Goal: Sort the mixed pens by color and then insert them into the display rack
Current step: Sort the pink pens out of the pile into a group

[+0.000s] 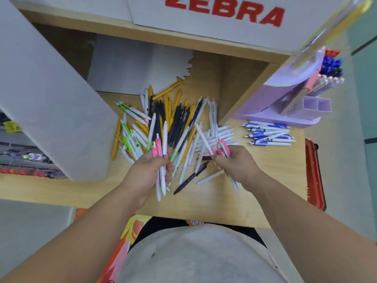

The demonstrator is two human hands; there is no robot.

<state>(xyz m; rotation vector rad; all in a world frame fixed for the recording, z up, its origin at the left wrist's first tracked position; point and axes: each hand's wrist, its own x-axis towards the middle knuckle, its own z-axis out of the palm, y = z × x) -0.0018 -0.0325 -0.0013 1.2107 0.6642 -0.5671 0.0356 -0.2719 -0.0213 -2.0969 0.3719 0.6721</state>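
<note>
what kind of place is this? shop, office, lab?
Most likely a stationery shop's pen section: a red ZEBRA sign overhead, a lilac display rack stocked with pens, trays of markers at left, and a pile of mixed pens on the wooden counter.

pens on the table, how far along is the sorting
Done: the blue-clip pens lie grouped at the right. In hand: the left hand and right hand each hold pink-clip pens. Left: the mixed pile of yellow, black and green pens is unsorted, and the purple rack shows no pens in its front slots.
</note>
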